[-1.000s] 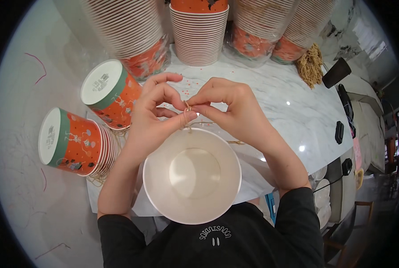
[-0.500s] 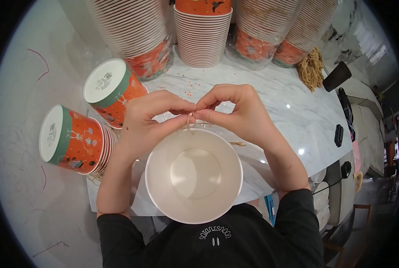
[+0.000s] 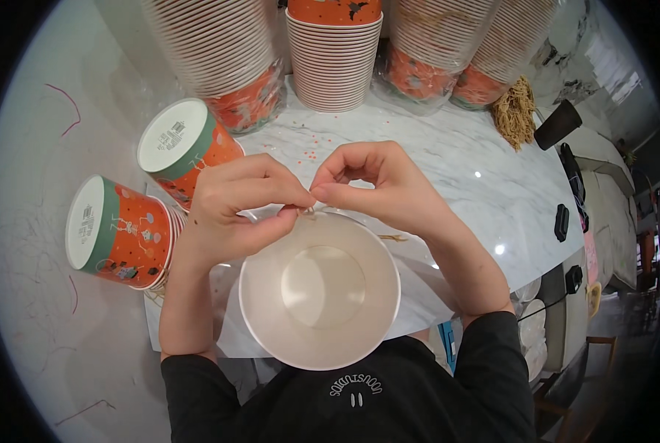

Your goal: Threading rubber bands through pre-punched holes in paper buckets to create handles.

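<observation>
A smooth, round, open-mouthed white paper bucket [image 3: 322, 288] is seen nearest; at its far rim, thin tan twine [image 3: 308, 214] is pinched by the left hand [image 3: 234, 210]. The right hand's [image 3: 378, 181] thumb and forefinger are pressed together alongside, their grip's contents indiscernible. Beyond, ribbed, nested white-rimmed orange buckets [image 3: 334, 66] are stacked on grey-veined marble-patterned tabletop [image 3: 455, 170].

The paper bucket [image 3: 320, 289] is round and has a white inside, with a smooth pale rim. Its wide mouth opens up toward the camera, and a patch of light shines on its bottom. It is at the near edge of the desk [image 3: 463, 173]. At its far rim, the left hand [image 3: 245, 203] and the right hand [image 3: 370, 181] pinch a thin tan twine [image 3: 309, 214], mostly hidden by the fingers. Tan strands [image 3: 393, 238] also show just beside the rim, on the right.
</observation>
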